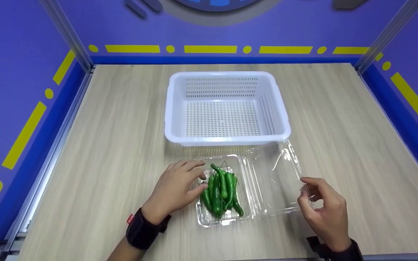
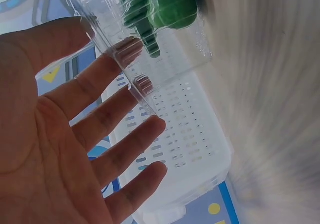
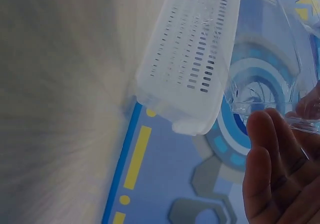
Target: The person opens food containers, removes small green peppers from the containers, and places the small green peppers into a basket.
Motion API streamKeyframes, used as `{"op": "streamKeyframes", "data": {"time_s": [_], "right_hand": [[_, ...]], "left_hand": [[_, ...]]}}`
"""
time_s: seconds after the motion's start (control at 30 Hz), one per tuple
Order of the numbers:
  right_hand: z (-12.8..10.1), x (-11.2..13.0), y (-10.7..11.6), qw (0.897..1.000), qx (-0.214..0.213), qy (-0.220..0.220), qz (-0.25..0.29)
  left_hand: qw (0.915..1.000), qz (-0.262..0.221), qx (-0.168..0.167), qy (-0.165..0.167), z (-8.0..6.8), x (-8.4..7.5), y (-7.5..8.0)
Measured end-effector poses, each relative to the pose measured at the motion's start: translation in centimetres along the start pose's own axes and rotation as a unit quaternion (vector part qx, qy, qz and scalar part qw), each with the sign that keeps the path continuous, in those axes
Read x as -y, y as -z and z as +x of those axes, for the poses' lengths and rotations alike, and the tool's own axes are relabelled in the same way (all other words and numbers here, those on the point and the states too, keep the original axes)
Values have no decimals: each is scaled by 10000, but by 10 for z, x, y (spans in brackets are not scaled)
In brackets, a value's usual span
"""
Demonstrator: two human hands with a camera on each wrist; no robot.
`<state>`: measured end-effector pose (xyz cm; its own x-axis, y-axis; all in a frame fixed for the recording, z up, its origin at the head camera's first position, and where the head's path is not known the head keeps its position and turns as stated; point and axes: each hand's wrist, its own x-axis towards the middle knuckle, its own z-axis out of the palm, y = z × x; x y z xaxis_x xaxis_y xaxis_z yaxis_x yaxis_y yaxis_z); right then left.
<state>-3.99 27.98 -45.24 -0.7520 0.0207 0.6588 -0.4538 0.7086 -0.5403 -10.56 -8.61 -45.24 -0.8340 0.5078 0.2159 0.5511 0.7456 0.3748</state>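
Nearest me, her left hand (image 1: 174, 190) rests with relaxed fingers against the clear clamshell tray (image 1: 209, 219), green chillies (image 1: 221, 190) just beside its fingertips. Right hand (image 1: 323, 210) pinches the opened lid's (image 1: 276, 181) edge. Beyond both hands sits a white basket (image 1: 227, 139).

White perforated basket (image 1: 227, 108) on wooden table (image 1: 122, 127); purple walls (image 1: 13, 72), apparently yellow-dashed.

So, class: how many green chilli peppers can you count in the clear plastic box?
About 6, though they overlap, so some may be hidden. The green chilli peppers lie bunched in the left tray of the open clear plastic box, beside the left hand and in front of the white basket.
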Motion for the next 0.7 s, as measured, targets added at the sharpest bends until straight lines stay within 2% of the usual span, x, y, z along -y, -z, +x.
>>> {"op": "streamKeyframes", "data": {"time_s": [0.17,0.43,0.53,0.7], "right_hand": [[-11,-15,-2,9994,198,-240,-173],[-17,-16,2,9927,814,-548,-706],[-16,-16,3,9847,1190,-730,-1045],[-17,-16,2,9649,1972,-1060,-1370]], "left_hand": [[10000,-59,65,-12,2,2,-1],[9998,-176,47,-86,4,2,-2],[9998,-160,82,-58,4,2,-1],[9998,-90,164,-7,5,1,0]]}}
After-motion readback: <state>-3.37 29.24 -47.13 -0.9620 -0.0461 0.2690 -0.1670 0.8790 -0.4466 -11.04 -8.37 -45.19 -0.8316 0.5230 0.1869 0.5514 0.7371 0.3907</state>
